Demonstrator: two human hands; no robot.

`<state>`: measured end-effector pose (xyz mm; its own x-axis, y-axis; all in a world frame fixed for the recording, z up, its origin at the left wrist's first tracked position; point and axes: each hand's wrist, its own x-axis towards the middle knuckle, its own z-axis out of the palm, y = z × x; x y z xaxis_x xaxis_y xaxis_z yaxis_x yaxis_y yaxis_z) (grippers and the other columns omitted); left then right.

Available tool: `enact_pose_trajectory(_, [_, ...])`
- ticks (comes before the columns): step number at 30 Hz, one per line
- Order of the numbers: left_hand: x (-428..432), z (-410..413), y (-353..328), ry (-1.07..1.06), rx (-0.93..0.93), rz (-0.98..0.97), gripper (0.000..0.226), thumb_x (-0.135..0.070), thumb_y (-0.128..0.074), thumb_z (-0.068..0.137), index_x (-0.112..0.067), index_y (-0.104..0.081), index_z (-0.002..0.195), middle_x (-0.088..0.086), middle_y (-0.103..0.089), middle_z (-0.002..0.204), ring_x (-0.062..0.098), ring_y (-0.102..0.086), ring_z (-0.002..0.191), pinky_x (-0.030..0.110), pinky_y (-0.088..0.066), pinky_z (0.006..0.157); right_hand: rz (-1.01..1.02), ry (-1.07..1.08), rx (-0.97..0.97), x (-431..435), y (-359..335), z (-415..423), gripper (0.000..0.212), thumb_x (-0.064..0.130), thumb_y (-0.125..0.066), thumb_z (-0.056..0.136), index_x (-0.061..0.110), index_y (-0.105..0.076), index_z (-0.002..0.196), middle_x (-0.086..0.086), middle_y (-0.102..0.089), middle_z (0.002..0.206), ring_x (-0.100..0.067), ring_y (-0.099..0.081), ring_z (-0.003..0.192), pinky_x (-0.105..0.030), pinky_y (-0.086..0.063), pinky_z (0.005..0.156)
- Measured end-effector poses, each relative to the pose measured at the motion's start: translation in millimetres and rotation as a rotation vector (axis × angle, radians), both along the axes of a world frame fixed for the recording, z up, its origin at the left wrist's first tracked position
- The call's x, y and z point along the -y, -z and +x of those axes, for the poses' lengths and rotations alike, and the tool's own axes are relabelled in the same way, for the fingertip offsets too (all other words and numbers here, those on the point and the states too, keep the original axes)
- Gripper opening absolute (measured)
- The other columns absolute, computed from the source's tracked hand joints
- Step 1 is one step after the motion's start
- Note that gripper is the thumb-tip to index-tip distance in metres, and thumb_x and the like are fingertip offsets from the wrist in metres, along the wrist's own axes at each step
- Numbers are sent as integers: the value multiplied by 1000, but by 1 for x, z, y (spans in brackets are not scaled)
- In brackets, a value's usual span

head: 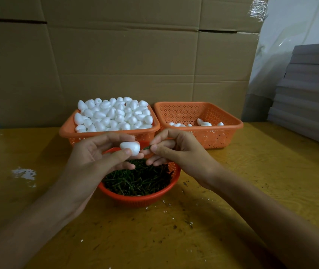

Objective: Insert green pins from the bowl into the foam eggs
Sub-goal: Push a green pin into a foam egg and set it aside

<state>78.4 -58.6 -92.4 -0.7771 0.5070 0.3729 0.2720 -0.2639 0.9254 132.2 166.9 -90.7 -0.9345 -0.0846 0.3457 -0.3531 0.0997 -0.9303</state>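
Note:
My left hand (96,154) holds a white foam egg (130,148) between thumb and fingers, above the round orange bowl (139,199) full of green pins (135,179). My right hand (176,150) pinches a single green pin (147,147) between thumb and forefinger, its tip pointing at the egg's right end and just short of it or touching; I cannot tell which. Behind the hands, the left orange basket (67,131) is heaped with plain foam eggs (114,115). The right orange basket (222,133) holds a few eggs (203,123).
A yellow wooden table (251,181) carries everything, with foam crumbs and dark specks near the bowl and a white scuff (23,174) at the left. Cardboard sheets (125,55) stand behind the baskets. Grey flat boards (309,94) are stacked at the right.

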Motion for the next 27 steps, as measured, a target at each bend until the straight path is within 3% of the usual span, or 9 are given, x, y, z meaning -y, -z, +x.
enact_pose_trajectory(5, [-1,2,-1,-5,-1,-5,28,-24,-78,75,-16,-81,102,10,-79,114,29,-78,102,25,-62,73,33,26,-29,1,1,-1,6,-1,-66,98,4,-67,99,-16,-79,92,-26,-76,80,-28,-60,73])
enact_pose_trajectory(12, [0,1,-2,-32,-3,-28,53,-26,-82,67,-10,-72,117,11,-79,113,29,-78,101,27,-63,74,124,10,-47,5,4,-1,12,-4,-63,97,6,-68,98,-17,-78,89,-22,-71,72,-29,-59,68])
enact_pose_trajectory(18, [0,0,-2,3,-29,-66,30,-22,-81,71,-17,-79,100,9,-79,112,25,-77,103,25,-62,76,181,-2,-48,4,4,-1,12,2,-69,96,4,-76,107,-12,-79,93,-21,-73,76,-28,-59,69])
enact_pose_trajectory(27, [1,-1,-3,-13,-23,-78,28,-25,-81,71,-20,-81,98,8,-79,113,24,-77,103,28,-64,76,122,40,-68,5,6,-2,21,2,-82,85,1,-70,101,-20,-77,84,-23,-74,74,-28,-60,68])
